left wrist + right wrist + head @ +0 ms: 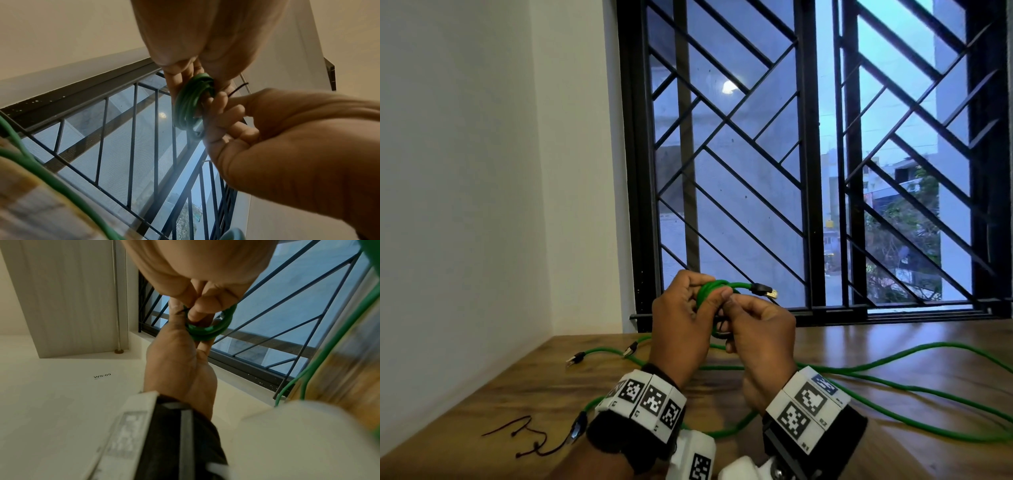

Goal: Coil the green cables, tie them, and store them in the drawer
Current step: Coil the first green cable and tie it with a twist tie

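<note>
On the left of the wooden table [482,394] lies a loose dark thread-like tie [527,442], with two metal-tipped plugs [576,358] of the slack green cables [893,390] just beyond it. Held up in front of the barred window, the left hand [681,329] has its grip curled round a small coil of green cable [714,291], fingers behind and thumb pressing the front; its black-and-gold plug end [765,291] sticks out to the right. The right hand [760,339] meets it there, fingertips pinched together on a thin black tie [238,88] at the coil's edge. No drawer is in view.

The tying looks unfinished, so the risks are mine to guess. If the left thumb eases, the springy loops could fan open and the coil unwind. The thin tie could slip from the pinch, or cinch only some loops. The free plug end may snag. Several cables remain uncoiled across the table to the right.
</note>
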Available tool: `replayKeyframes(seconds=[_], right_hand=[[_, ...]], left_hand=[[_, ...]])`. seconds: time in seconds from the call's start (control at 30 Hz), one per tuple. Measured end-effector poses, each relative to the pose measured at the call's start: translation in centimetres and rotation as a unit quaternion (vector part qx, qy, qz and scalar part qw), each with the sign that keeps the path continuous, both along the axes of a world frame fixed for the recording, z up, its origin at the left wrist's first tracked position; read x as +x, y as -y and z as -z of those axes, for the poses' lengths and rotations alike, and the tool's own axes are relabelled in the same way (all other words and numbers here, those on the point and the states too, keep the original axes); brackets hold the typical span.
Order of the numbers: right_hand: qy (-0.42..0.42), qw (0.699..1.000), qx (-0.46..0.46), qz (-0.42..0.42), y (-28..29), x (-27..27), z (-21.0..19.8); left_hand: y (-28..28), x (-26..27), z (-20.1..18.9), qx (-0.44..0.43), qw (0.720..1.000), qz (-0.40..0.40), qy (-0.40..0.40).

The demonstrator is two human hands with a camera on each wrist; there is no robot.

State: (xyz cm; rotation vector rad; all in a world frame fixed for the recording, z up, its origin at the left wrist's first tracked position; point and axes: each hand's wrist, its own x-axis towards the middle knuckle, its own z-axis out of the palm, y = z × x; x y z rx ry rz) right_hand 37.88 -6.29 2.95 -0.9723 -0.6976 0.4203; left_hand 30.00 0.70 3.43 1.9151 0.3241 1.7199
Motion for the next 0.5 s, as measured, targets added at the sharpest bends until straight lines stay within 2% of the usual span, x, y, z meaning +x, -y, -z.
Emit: replayKeyframes(seconds=[0.2,0.3,0.4,0.5], right_hand=[[-0.009,0.997,-0.013,-0.08,0.1,-0.2,-0.1],[-0.057,0.995,0.006,-0.085,0.5,-0.3,-0.3],[-0.111,0.989,0.041,-0.083,0.6,-0.2,-0.6],[-0.129,0.987,0.058,-0.078,0.6,-0.3,-0.6]], left_hand=[[-0.3,-0.3,0.1,0.028,0.999,-0.037,-0.025],[0.0,-0.2,0.1,0.019,0.999,-0.031,-0.02],[0.4,0.0,0.1,0.005,1.0,0.005,-0.026],[0.7,0.0,0.0,-0.034,0.998,0.049,-0.014]])
